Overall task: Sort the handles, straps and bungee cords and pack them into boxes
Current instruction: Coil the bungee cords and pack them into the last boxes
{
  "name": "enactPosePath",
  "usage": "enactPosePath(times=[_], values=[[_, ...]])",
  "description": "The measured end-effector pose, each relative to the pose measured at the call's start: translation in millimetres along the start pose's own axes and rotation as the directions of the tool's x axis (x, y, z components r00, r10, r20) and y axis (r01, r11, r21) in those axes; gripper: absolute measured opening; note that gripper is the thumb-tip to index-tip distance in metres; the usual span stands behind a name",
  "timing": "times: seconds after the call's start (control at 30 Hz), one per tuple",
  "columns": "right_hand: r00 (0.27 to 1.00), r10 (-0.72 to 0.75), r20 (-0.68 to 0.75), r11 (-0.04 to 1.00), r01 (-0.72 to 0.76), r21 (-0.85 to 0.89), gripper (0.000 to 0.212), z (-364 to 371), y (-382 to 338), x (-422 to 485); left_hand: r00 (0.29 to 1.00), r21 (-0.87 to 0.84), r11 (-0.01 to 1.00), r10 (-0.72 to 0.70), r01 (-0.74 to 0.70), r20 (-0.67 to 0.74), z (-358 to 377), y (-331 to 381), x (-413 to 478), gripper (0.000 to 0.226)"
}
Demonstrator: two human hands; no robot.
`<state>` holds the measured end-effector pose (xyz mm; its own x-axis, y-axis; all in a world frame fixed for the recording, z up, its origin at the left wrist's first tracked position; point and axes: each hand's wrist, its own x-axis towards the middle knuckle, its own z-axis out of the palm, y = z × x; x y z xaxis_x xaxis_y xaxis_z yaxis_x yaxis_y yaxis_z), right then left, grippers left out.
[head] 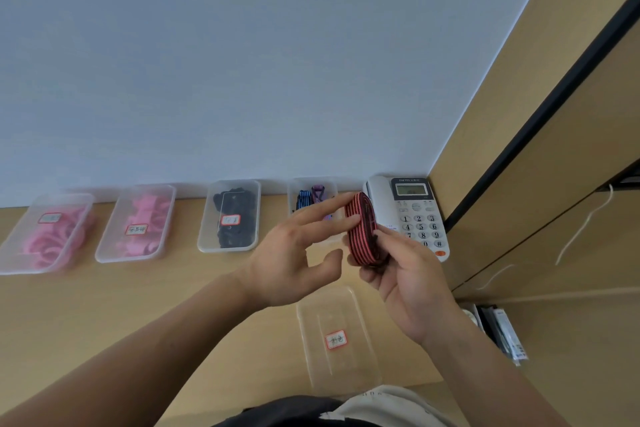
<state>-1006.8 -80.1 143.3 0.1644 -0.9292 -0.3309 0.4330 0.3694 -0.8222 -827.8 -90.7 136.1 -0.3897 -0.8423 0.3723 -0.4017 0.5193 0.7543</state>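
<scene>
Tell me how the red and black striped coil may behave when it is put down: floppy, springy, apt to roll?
The red and black coil is probably soft and light: the right hand holds it up with its fingers only. It may spring loose if released, since the left hand touches its side as if steadying it. Set on edge, the round coil could roll.

The right hand [408,291] cups a coiled red-and-black bungee cord [362,229] from below, its fingers [372,279] curled round it. The left hand [294,253] lays straight fingers [332,210] against the coil's side. Just beyond them sits a clear box [311,181] of blue and purple cords. A telephone [415,211] stands beyond the right fingers. A labelled box [332,308] lies on the counter [138,305] beneath both.
</scene>
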Motion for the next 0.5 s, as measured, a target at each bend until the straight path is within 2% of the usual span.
enactPosePath(times=[0.1, 0.13, 0.2, 0.3, 0.5], values=[[0.994, -0.106, -0.014, 0.978, 0.101, -0.184, 0.023, 3.4, 5.6, 5.1, 0.963, -0.252, 0.937, -0.264, 0.242, -0.055, 3.4, 2.9, -0.6, 0.028], [0.988, -0.152, -0.013, 0.951, 0.143, -0.273, 0.023, 5.3, 7.7, 6.2, 0.931, -0.32, 0.894, -0.356, 0.313, -0.083, 4.9, 3.2, 1.2, 0.02], [0.969, -0.247, -0.014, 0.88, 0.218, -0.423, 0.029, 11.3, 12.1, 9.0, 0.852, -0.375, 0.82, -0.508, 0.433, -0.128, 4.8, -2.4, 4.4, 0.019], [0.947, -0.321, 0.017, 0.799, 0.281, -0.532, 0.05, 22.4, 16.8, 13.1, 0.793, -0.426, 0.735, -0.607, 0.528, -0.063, -0.6, -15.2, 4.0, 0.022], [0.951, -0.305, -0.058, 0.823, 0.232, -0.518, 0.038, 29.3, 27.7, 29.1, 0.714, -0.653, 0.521, -0.699, 0.55, 0.043, -8.6, -38.4, 0.0, 0.017]])
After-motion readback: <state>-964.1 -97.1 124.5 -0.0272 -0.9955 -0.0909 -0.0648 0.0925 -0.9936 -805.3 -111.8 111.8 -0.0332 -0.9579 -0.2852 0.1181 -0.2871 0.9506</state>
